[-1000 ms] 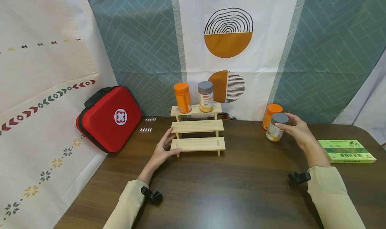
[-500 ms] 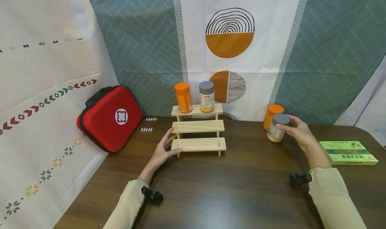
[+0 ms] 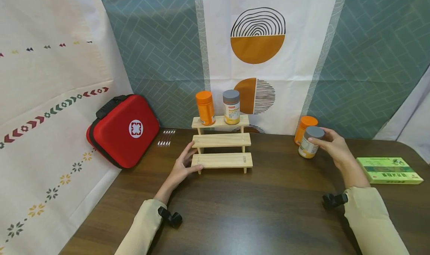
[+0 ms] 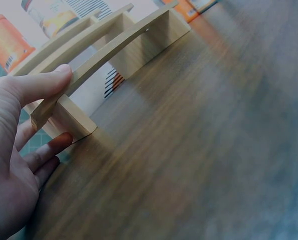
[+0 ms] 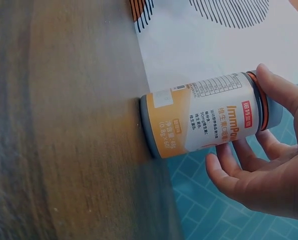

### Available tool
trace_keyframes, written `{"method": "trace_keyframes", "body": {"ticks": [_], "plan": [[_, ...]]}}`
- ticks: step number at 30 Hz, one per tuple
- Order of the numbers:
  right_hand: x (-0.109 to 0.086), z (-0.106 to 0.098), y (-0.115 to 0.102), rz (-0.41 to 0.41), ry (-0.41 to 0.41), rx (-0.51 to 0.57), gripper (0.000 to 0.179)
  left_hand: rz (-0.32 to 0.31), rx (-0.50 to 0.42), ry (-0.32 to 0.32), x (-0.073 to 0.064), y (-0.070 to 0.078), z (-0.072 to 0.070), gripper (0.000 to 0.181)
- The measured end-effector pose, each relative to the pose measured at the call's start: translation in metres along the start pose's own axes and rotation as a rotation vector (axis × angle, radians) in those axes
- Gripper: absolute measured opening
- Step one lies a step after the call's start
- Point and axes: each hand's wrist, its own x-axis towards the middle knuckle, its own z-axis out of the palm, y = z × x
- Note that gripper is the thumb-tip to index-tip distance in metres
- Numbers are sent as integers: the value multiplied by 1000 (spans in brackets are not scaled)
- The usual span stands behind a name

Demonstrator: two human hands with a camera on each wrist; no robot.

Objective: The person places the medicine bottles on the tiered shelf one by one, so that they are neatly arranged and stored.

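A three-tier wooden stand (image 3: 222, 160) is on the table, and my left hand (image 3: 181, 169) holds its left end. In the left wrist view the thumb (image 4: 48, 84) lies on the lowest shelf and the other fingers reach beneath and behind. My right hand (image 3: 337, 149) grips a grey-lidded vitamin bottle (image 5: 204, 117) near its lid, with thumb and fingers on opposite sides. The bottle is upright, its base at the tabletop. Just behind it stands an orange bottle (image 3: 300, 131), partly hidden. Another orange bottle (image 3: 205, 111) and another grey-lidded bottle (image 3: 231, 111) stand on the top shelf.
A red first-aid case (image 3: 125, 133) leans at the left against the patterned cloth. Beside it lies a small pack of cotton swabs (image 3: 166, 137). Right of my right hand is a flat green box (image 3: 389, 170). Cloth curtains (image 3: 161, 61) border the table's back.
The head view has shifted very slightly, moving the scene a little to the right. Neither hand has visibly moved relative to the stand or the bottle.
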Motion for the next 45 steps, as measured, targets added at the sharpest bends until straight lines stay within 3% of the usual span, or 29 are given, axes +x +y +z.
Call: {"method": "trace_keyframes", "body": {"ticks": [27, 38, 45], "plan": [[-3, -8, -12, -64, 30, 42, 82, -17, -10, -3, 1, 3, 0, 92], [-14, 2, -29, -73, -41, 57, 87, -21, -22, -14, -3, 6, 1, 93], [-19, 14, -47, -104, -57, 85, 81, -12, -12, -10, -1, 1, 1, 93]]}}
